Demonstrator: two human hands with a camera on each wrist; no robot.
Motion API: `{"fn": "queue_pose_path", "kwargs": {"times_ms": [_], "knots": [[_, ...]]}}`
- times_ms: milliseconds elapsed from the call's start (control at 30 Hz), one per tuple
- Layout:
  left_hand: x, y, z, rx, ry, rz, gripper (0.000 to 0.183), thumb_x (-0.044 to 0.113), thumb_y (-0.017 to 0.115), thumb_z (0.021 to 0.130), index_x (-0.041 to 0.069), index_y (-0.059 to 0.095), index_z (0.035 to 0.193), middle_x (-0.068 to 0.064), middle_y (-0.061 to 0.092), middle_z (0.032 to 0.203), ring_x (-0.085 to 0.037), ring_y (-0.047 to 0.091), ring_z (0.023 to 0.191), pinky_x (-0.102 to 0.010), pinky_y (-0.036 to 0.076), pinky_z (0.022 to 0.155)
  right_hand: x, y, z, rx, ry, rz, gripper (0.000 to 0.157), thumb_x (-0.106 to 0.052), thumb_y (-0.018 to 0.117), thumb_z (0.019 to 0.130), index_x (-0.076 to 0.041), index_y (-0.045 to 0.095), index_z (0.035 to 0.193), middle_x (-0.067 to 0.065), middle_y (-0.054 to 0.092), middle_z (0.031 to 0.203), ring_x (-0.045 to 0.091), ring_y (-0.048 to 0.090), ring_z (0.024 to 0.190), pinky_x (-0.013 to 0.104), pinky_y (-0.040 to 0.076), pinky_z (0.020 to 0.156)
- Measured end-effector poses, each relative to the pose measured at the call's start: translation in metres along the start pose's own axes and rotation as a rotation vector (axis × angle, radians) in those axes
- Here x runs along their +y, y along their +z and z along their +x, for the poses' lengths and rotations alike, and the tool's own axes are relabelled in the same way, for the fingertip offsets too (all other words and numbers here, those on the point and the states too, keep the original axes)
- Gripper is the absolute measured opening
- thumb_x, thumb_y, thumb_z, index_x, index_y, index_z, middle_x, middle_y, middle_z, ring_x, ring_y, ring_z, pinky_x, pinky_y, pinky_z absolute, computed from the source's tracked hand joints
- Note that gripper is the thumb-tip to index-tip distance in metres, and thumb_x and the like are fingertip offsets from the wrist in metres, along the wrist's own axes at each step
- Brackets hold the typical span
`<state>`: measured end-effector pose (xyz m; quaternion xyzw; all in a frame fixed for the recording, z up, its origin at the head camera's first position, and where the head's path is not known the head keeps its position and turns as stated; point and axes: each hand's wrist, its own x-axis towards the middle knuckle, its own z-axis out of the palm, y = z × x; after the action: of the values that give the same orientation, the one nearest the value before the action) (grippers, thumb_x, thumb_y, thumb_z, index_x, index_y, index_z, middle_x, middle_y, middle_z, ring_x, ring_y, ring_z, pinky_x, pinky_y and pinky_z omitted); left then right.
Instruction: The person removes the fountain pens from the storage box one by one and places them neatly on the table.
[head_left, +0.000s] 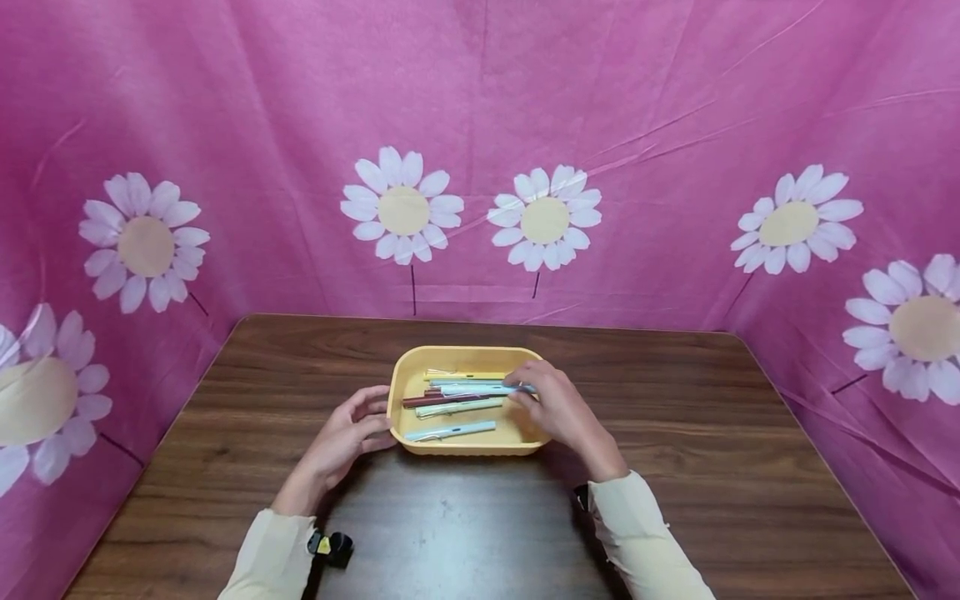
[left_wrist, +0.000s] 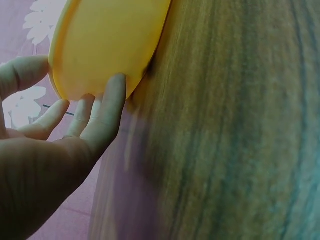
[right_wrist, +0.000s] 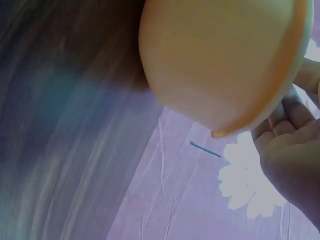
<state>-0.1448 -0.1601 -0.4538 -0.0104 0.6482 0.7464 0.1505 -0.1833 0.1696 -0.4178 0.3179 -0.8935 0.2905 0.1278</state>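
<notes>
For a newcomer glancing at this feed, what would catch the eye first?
Probably the bright pink cloth behind and beside the brown table, with its big white daisies. Next comes the yellow tray on the table, between two hands: the left hand at its left end, the right hand reaching in among the pens.
</notes>
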Motion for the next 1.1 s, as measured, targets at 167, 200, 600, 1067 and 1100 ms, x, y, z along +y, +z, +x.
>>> {"fn": "queue_pose_path", "kwargs": {"times_ms": [167,200,600,1067,1100], "knots": [[0.000,0.000,0.003,-0.001,0.000,-0.004,0.057,-0.003,0.056,0.097,-0.004,0.034,0.150,-0.031,0.044,0.141,-0.029,0.062,0.112,-0.041,0.056,0.093,0.004,-0.009,-0.003,0.029,0.026,-0.011,0.018,0.002,0.078,0.085,-0.007,0.076,0.100,0.001,0.071,0.098,0.023,0.062,0.092,0.041,0.053,0.080],[0.001,0.000,0.003,-0.001,0.001,-0.003,0.057,-0.002,0.056,0.097,-0.004,0.034,0.150,-0.031,0.044,0.141,-0.029,0.061,0.113,-0.041,0.056,0.093,0.005,-0.010,-0.003,0.034,0.036,-0.015,0.018,0.002,0.078,0.085,-0.007,0.076,0.100,0.001,0.071,0.097,0.022,0.061,0.091,0.041,0.052,0.079],[-0.004,0.001,-0.006,0.024,-0.020,0.017,0.056,-0.002,0.055,0.098,-0.007,0.036,0.150,-0.030,0.045,0.139,-0.028,0.061,0.112,-0.040,0.057,0.092,0.010,-0.020,-0.012,0.063,0.135,0.012,0.017,0.002,0.077,0.086,-0.009,0.076,0.099,0.001,0.069,0.097,0.021,0.059,0.091,0.040,0.051,0.078],[-0.004,0.003,-0.003,-0.004,-0.002,0.002,0.054,-0.002,0.054,0.099,-0.010,0.036,0.148,-0.030,0.045,0.138,-0.027,0.061,0.110,-0.039,0.057,0.091,0.026,-0.031,-0.024,0.121,0.068,-0.073,0.019,0.003,0.080,0.083,-0.008,0.077,0.098,0.001,0.070,0.095,0.020,0.059,0.088,0.039,0.051,0.074],[-0.004,0.004,-0.002,-0.006,0.000,0.002,0.053,-0.002,0.054,0.099,-0.010,0.036,0.148,-0.030,0.045,0.138,-0.027,0.061,0.110,-0.040,0.057,0.091,0.028,-0.033,-0.025,0.122,0.075,-0.075,0.019,0.003,0.080,0.083,-0.008,0.077,0.098,0.001,0.070,0.095,0.020,0.059,0.088,0.039,0.051,0.074]]}}
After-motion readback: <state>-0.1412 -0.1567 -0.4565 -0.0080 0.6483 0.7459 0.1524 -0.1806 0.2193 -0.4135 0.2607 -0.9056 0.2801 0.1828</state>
